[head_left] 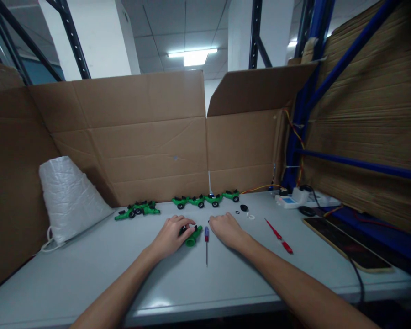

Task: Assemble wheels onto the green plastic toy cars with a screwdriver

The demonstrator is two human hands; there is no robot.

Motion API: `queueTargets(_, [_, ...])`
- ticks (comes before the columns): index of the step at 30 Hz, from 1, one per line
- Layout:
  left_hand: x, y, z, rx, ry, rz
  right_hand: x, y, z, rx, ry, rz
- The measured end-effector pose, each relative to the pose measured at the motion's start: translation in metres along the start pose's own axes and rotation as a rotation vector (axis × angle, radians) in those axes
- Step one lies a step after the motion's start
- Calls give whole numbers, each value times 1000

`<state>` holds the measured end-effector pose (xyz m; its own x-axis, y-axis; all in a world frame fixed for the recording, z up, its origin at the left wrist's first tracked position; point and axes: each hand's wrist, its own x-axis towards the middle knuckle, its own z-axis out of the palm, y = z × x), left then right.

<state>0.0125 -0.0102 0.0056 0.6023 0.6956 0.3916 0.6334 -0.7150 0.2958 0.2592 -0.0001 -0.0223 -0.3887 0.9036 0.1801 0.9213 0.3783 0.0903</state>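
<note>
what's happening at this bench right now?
A person sits at a grey table walled in by cardboard. The left hand grips a green plastic part; the right hand rests on the table beside a small screwdriver. More green parts sit in a row and a pile at the back. A red screwdriver lies to the right.

The scene was dim overall, lit mainly by one bright ceiling light point(192, 56) that glowed white and washed out at its centre. A second, smaller glare showed at the upper right. The table point(89, 274) caught a pale sheen near its front edge, and soft shadows lay under both forearms. Straight lines bent outward towards the edges, and the corners were darker and slightly blurred. Small parts looked soft and grainy.
</note>
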Motion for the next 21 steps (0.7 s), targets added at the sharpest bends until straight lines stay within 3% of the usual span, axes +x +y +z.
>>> queueTargets(21, [1, 3, -1, 7, -13, -14, 2, 4, 2, 41, -1, 4])
